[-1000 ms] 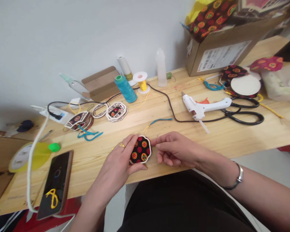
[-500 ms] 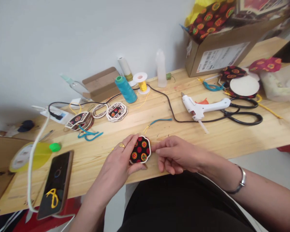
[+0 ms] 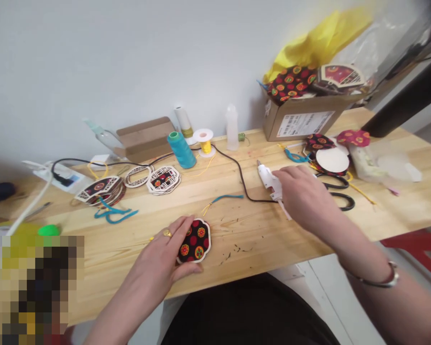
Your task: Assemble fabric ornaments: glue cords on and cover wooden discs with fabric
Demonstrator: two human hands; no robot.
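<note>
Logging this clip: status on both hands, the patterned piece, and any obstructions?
Left hand holds patterned piece on table. Right hand over glue gun, grip unclear. Scissors beside right hand; small dark scraps between hands.

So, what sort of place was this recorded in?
Probably a small craft workspace: a white glue gun, a cone of blue thread and a flower-patterned piece with a pale scalloped rim share one wooden table.

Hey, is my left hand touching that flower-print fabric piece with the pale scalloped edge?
Touching: the head view shows the left hand with its fingers laid across the left side of the flower-print fabric piece.
</note>
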